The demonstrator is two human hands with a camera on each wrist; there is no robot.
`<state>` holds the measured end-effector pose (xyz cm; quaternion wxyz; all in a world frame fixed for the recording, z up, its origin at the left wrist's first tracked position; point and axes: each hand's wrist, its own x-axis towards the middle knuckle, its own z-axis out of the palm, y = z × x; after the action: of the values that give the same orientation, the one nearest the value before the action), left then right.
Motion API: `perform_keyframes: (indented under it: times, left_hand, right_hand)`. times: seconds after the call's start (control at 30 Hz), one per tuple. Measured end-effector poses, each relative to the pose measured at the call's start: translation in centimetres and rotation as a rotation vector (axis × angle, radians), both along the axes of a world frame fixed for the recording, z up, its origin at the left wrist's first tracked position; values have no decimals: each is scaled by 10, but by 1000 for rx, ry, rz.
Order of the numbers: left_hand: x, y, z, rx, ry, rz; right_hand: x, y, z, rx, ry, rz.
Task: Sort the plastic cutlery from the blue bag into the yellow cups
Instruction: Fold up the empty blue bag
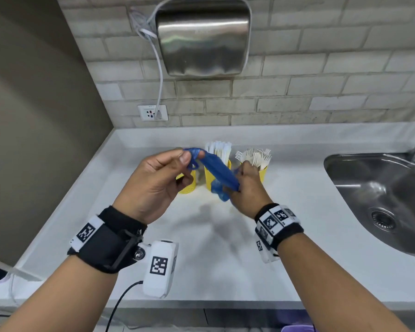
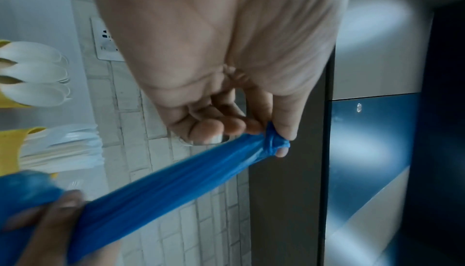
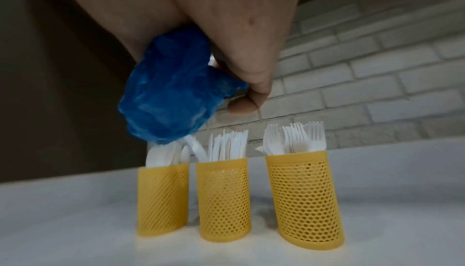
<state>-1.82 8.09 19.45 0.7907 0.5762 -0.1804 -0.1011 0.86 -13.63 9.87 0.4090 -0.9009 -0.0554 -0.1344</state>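
Note:
The blue bag [image 1: 217, 172] is stretched taut between both hands above the counter. My left hand [image 1: 168, 168] pinches its knotted end [image 2: 273, 141] between thumb and forefinger. My right hand [image 1: 243, 182] grips the crumpled other end [image 3: 171, 95]. Behind the hands stand three yellow mesh cups. The left cup [image 3: 163, 200] holds white spoons, the middle cup [image 3: 224, 200] holds white knives [image 1: 219, 150], and the right cup [image 3: 304, 198] holds white forks [image 1: 254, 156]. In the head view the left cup [image 1: 188, 185] is mostly hidden behind my left hand.
A steel sink [image 1: 379, 200] is set into the white counter [image 1: 213, 259] at the right. A hand dryer [image 1: 203, 37] and a wall socket [image 1: 152, 113] hang on the brick wall behind. A dark wall closes off the left side.

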Motion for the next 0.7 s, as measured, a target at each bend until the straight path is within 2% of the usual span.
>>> perform_keyframes:
  times: [0.07, 0.1, 0.2, 0.33, 0.4, 0.47, 0.53, 0.7]
  left_hand:
    - [10, -6, 0, 27, -3, 136]
    - [17, -8, -1, 75, -27, 206]
    - [40, -9, -9, 246, -145, 361]
    - [70, -5, -23, 376, -196, 508]
    - [82, 0, -30, 440, -210, 549]
    - [91, 5, -35, 509, -224, 587]
    - [96, 10, -41, 568, -231, 607]
    - [93, 12, -55, 748, -214, 594]
  right_hand:
    - [-7, 9, -7, -15, 85, 8]
    - [-11, 14, -11, -122, 83, 10]
    - [-25, 26, -26, -549, -85, 18]
    - [-40, 35, -25, -641, -246, 129]
    - [-41, 37, -21, -596, -175, 235]
    - [-44, 34, -7, -414, -11, 257]
    - [-45, 24, 5, -275, 59, 251]
    - [-41, 3, 33, -156, -57, 335]
